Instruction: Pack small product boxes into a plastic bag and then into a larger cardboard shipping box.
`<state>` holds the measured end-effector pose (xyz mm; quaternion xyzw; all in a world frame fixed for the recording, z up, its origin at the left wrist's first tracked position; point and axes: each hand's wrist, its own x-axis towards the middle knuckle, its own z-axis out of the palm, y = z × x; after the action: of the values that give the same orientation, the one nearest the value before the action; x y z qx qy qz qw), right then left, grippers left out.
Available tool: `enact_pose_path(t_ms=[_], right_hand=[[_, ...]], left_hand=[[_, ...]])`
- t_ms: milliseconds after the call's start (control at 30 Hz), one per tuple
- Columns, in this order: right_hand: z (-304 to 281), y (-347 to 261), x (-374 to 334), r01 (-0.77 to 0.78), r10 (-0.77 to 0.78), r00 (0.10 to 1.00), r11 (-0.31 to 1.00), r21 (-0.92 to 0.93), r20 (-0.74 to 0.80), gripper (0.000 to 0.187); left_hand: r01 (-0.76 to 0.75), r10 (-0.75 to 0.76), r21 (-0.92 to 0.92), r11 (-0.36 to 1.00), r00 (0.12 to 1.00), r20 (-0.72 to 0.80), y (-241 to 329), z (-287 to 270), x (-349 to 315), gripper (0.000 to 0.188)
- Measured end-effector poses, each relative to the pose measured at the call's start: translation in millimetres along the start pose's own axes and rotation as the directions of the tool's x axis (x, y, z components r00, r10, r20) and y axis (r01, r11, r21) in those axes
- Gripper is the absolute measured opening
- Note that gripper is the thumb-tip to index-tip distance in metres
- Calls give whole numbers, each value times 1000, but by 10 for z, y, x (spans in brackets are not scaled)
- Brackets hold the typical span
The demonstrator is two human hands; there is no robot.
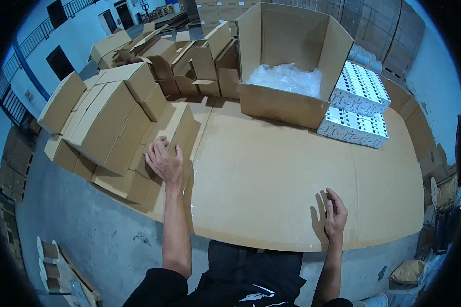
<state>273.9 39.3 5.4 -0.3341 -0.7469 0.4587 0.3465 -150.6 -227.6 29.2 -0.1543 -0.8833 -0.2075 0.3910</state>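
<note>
My left hand (pixel 165 160) is at the right side of the stacked brown cardboard boxes, over the nearer end of a long closed carton (pixel 175 122). Its fingers are bent and the thumb stands apart, with nothing visible in its grasp; whether the fingertips touch the carton I cannot tell. Over the right front of the cardboard-covered table (pixel 271 179), my right hand (pixel 336 215) is held with loosely curved fingers and holds nothing. Its shadow falls just to the left. Several closed cartons (pixel 105 123) are piled on the table's left.
A large open cardboard box (pixel 287 111) with clear plastic inside stands at the back. Beside it lie two stacked white packs (pixel 354 125) with dark patterned tops. Open cartons (pixel 189 64) crowd the far left. Spools (pixel 48 263) stand on the floor at lower left.
</note>
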Motion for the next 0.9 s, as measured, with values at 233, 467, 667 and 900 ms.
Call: enact_pose_path(t_ms=[233, 467, 667, 900], right_hand=[[9, -130, 21, 129, -122, 992, 967, -219, 44, 30], [125, -191, 51, 220, -210, 975, 933, -285, 66, 27], [127, -164, 39, 217, -206, 976, 913, -345, 68, 28], [134, -149, 57, 223, -199, 975, 908, -356, 103, 32]], left_hand=[[-219, 222, -270, 938, 975, -19, 746, -42, 271, 50], [-342, 303, -441, 830, 940, -157, 1339, 647, 1617, 78], [-151, 213, -350, 925, 966, 148, 1617, 1221, 2856, 94], [13, 102, -237, 971, 878, 468, 1556, 1533, 3186, 50]])
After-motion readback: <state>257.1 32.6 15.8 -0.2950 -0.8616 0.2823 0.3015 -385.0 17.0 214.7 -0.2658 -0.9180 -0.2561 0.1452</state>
